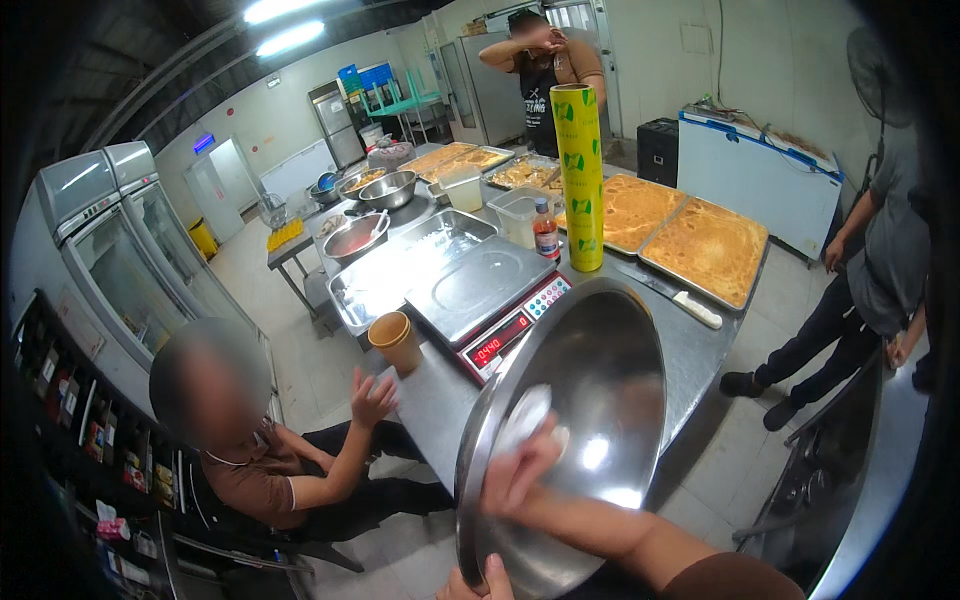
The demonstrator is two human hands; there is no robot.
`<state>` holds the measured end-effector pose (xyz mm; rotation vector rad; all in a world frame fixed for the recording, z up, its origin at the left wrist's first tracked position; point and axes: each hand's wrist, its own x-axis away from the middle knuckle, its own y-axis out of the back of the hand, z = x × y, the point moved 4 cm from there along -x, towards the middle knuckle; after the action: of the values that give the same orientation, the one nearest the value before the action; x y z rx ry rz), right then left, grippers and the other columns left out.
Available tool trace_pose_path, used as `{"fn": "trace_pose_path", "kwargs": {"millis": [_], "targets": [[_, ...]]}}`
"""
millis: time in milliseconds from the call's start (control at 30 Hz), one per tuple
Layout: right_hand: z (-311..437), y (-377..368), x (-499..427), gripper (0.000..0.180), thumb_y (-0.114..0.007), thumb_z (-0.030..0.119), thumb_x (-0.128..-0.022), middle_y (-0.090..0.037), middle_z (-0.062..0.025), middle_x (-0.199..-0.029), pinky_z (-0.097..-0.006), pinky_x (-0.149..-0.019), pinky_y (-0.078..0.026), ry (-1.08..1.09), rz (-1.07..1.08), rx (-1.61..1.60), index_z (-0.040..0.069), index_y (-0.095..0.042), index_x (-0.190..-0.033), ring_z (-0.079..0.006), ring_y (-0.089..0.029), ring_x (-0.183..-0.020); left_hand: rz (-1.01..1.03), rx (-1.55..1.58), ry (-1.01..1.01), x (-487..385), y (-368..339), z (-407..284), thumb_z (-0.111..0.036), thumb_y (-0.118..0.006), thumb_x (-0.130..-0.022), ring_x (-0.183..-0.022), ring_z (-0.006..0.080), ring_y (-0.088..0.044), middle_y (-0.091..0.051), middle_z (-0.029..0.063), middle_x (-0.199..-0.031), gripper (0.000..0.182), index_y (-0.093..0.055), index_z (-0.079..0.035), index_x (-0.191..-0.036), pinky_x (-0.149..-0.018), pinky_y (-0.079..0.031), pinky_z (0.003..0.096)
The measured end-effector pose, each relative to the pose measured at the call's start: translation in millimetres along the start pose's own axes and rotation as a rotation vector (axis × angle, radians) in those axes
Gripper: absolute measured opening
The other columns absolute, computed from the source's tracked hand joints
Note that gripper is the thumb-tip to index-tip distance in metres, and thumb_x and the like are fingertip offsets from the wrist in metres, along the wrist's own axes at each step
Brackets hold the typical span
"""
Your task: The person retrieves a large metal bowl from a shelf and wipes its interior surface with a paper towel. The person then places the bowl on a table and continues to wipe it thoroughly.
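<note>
A large stainless steel mixing bowl (600, 360) is tilted on its side at the front of the steel table, its hollow facing me. My left hand (476, 581) grips its lower rim, the thumb over the edge. Inside the bowl my right hand (521, 469) holds a blurred white cloth or tissue (529, 411) near the inner wall. Just beyond the bowl lies a digital scale (487, 289) with a bare steel platform and a lit red display. Stacked brown paper cups (395, 342) stand left of the scale, and a tall yellow roll of wrap (579, 180) stands upright behind the bowl.
Trays of flat baked sheet cake (705, 251) and a white-handled knife (697, 309) lie at the right. Left and beyond are a steel tray (352, 296), several bowls and a red-capped bottle (545, 231). A seated person (247, 480) is close on the left; others stand right and behind.
</note>
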<state>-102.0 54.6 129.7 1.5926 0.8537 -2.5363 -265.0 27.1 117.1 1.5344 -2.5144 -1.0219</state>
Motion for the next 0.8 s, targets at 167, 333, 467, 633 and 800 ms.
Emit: {"fn": "trace_pose_path", "kwargs": {"millis": [167, 333, 467, 633, 800], "targets": [[-61, 25, -91, 0.019, -0.049, 0.011, -0.083, -0.040, -0.0144, -0.102, -0.0413, -0.083, -0.031, 0.275, 0.001, 0.355, 0.006, -0.036, -0.097, -0.0269, -0.038, -0.094, 0.032, -0.062, 0.081, 10, 0, 23, -0.009, -0.057, -0.082, -0.054, 0.0212, -0.056, -0.056, 0.0133, -0.061, 0.013, -0.056, 0.003, -0.087, -0.051, -0.043, 0.0331], [-97, 65, -126, 0.006, -0.053, 0.010, -0.082, -0.055, -0.0105, -0.082, -0.0368, -0.073, -0.035, 0.244, 0.028, 0.656, 0.005, -0.051, -0.086, -0.0240, -0.052, -0.072, 0.107, 0.177, 0.196, 20, -6, 30, -0.013, -0.061, -0.081, -0.055, 0.0212, -0.055, -0.057, 0.0116, -0.061, 0.017, -0.057, 0.002, -0.088, -0.053, -0.044, 0.0329], [-91, 56, -147, 0.014, -0.056, 0.008, -0.080, -0.051, -0.0065, -0.057, -0.0344, -0.059, -0.032, 0.259, 0.133, 0.604, 0.007, -0.055, -0.065, -0.0221, -0.049, -0.051, 0.377, 0.104, -0.080, 13, -2, 14, -0.018, -0.067, -0.078, -0.059, 0.0196, -0.056, -0.059, 0.0108, -0.070, 0.026, -0.057, 0.003, -0.091, -0.056, -0.045, 0.0320], [-28, 5, -124, 0.018, -0.065, 0.015, -0.071, -0.051, -0.0004, -0.054, -0.0300, -0.059, -0.032, 0.528, 0.525, 0.328, 0.013, -0.052, -0.059, -0.0148, -0.047, -0.047, 0.145, 0.038, -0.045, -36, 41, 0, -0.017, -0.066, -0.077, -0.070, 0.0365, -0.057, -0.058, 0.0201, -0.077, 0.030, -0.054, 0.003, -0.095, -0.060, -0.045, 0.0398], [40, -36, -48, 0.023, -0.064, 0.020, -0.073, -0.040, 0.0007, -0.055, -0.0287, -0.064, -0.034, 0.543, 0.710, 0.017, 0.012, -0.049, -0.058, -0.0141, -0.044, -0.052, 0.086, -0.031, -0.059, -80, 21, -11, -0.010, -0.061, -0.077, -0.067, 0.0297, -0.059, -0.060, 0.0195, -0.072, 0.021, -0.053, 0.006, -0.087, -0.060, -0.046, 0.0352]]}}
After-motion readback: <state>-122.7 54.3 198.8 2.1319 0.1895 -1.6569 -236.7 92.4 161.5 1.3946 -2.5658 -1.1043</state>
